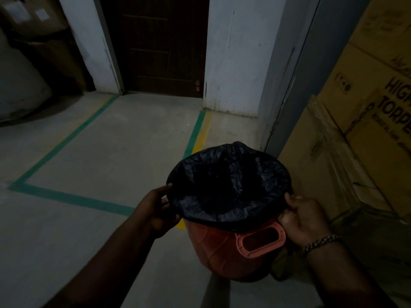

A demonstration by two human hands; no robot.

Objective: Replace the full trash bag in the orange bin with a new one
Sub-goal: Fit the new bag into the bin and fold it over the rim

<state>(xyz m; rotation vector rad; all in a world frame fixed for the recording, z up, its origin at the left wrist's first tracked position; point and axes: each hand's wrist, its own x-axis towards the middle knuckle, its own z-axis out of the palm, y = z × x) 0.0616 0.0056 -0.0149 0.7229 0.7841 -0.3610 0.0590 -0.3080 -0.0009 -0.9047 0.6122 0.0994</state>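
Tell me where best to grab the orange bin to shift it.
Probably the orange bin's loop handle, which juts toward you just below the black bag's folded edge. Come from the near side, fingers through the opening.

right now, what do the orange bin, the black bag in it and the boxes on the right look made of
Orange bin: moulded plastic, it seems, matte, with a smooth one-piece handle loop. Black bag: thin plastic film, faintly glossy, crinkled and stretched over the rim. Boxes: probably cardboard, dull brown, with printed lettering and creased edges.
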